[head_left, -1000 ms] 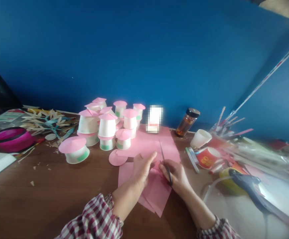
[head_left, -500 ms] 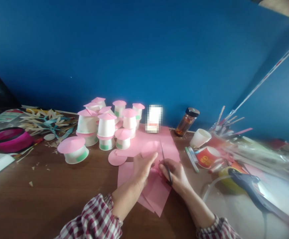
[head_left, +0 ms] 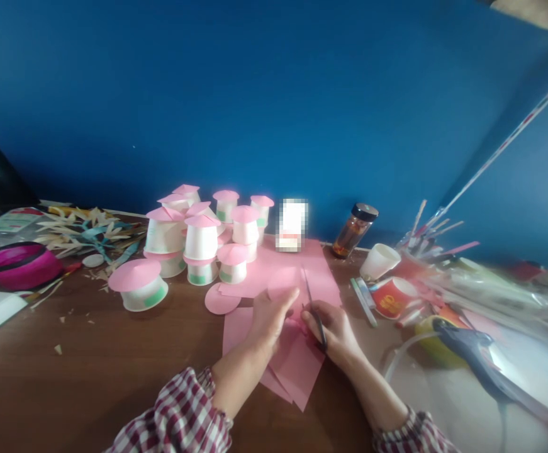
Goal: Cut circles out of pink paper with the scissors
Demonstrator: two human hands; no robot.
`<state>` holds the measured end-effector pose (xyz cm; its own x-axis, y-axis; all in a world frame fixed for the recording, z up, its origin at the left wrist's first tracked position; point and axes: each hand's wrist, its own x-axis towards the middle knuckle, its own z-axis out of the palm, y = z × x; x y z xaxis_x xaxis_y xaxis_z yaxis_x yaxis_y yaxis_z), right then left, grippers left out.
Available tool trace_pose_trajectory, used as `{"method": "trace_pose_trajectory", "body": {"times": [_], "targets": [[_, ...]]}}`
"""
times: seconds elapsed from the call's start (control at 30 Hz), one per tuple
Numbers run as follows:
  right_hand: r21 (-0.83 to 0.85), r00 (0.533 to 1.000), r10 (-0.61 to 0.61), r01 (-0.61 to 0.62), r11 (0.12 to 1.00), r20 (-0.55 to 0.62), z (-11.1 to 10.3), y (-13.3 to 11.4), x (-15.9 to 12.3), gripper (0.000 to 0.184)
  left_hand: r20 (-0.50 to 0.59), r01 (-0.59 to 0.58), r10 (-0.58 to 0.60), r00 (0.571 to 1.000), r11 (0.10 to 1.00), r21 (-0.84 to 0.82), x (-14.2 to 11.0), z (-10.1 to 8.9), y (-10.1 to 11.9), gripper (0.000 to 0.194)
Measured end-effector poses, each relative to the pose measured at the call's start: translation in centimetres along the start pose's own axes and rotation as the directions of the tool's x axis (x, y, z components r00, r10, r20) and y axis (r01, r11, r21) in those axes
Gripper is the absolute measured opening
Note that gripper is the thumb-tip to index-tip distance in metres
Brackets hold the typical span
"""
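Blue wall rises behind a brown table. One pair of scissors lies in the right hand, fingers curled round the dark handle, blades pointing away from the body over pink paper. At least two overlapping pieces of that paper spread between and below the hands, and a larger pink sheet lies just beyond them. Left hand faces the right one, thumb stretched forward; its fingertips are hidden, so whether it pinches paper I cannot tell. Both forearms reach forward, wrists in checked sleeves. Just beyond the left hand, to its left, lies one pink disc; farther that way, at least ten pointed pink tops show on white cups, some stacked. Beyond the right hand leans one black-lidded jar with amber-brown contents, near one tilted white cup and one red cup.
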<state>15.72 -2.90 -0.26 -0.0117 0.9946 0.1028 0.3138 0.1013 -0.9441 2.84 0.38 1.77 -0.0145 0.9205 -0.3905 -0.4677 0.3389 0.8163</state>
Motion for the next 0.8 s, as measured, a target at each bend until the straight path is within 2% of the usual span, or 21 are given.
{"method": "trace_pose_trajectory", "body": {"times": [0.13,0.27,0.37,0.63,0.8], "targets": [[-0.014,1.000,-0.011,0.011,1.000,0.003,0.0,0.0,-0.1,0.016,-0.011,0.019,-0.019,1.000,0.999,0.038,0.9,-0.4,-0.8,0.036],[-0.031,1.000,-0.017,0.017,0.999,0.004,0.0,-0.1,-0.1,0.016,0.018,0.001,-0.002,1.000,0.999,0.035,1.4,-0.6,-1.2,0.031],[-0.030,1.000,-0.017,0.018,0.999,0.012,0.0,-0.3,-0.1,0.015,-0.002,0.001,-0.001,1.000,0.999,0.046,1.5,-0.6,-1.3,0.029],[-0.027,1.000,-0.026,0.027,0.999,0.006,0.0,-0.4,-0.2,0.015,0.028,-0.019,0.017,0.999,0.998,0.054,1.7,-0.7,-1.7,0.028],[-0.040,1.000,-0.026,0.026,0.999,-0.005,0.0,-0.4,-0.1,0.017,0.035,-0.004,0.001,0.999,0.997,0.074,1.3,-0.5,-1.2,0.025]]}}
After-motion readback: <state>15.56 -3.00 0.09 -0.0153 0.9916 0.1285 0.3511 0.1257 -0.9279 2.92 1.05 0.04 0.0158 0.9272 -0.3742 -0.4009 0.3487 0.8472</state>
